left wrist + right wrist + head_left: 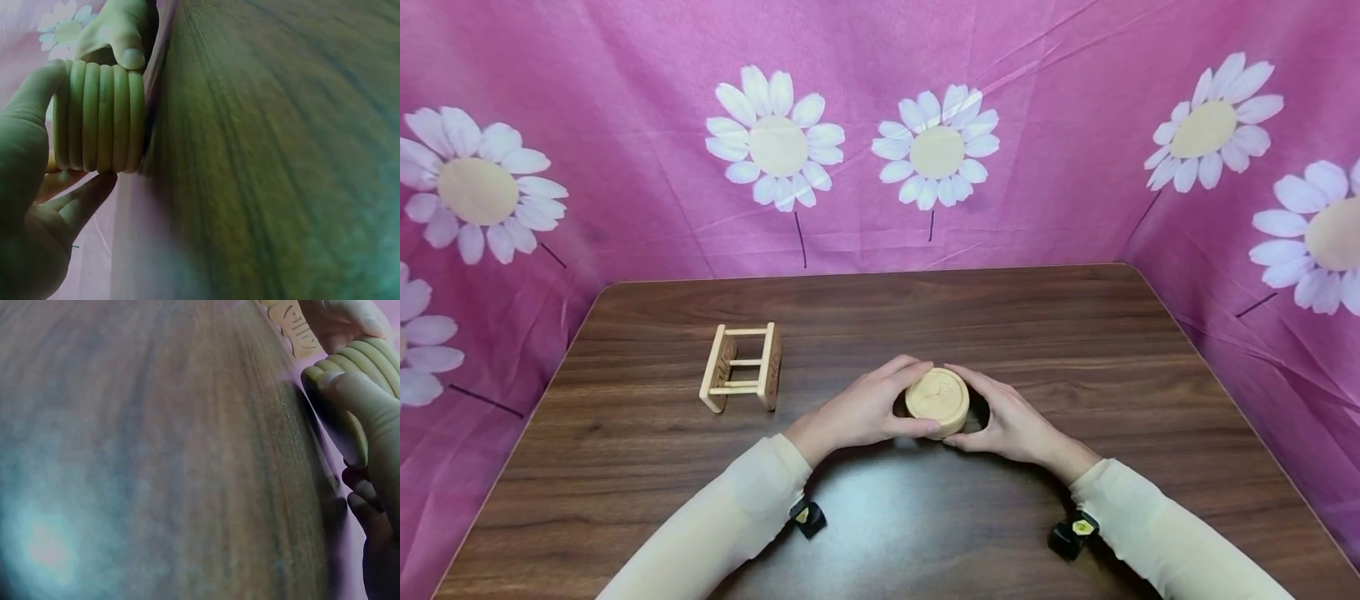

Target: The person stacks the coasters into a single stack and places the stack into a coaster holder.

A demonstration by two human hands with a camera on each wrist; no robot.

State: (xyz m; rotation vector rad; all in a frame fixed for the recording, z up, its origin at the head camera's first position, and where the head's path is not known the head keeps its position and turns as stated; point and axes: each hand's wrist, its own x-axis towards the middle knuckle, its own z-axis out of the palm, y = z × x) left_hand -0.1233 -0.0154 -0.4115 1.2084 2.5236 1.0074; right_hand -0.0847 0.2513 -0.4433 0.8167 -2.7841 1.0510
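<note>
A stack of several round, light wooden coasters (937, 395) is held between both hands near the middle of the table. The top coaster has a raised rim and a faint engraved mark. My left hand (861, 407) grips the stack from the left, its thumb near the top coaster. From the other side my right hand (1013, 417) holds it lower down, thumb on the bottom coasters (134, 119). In the right wrist view the dark underside of the stack shows, tilted up off the table.
To the left stands a light wooden coaster holder (771, 367), with carved side panels joined by round bars. The dark wood-grain table (1000, 325) ends at a pink cloth (865, 50) printed with large white daisies.
</note>
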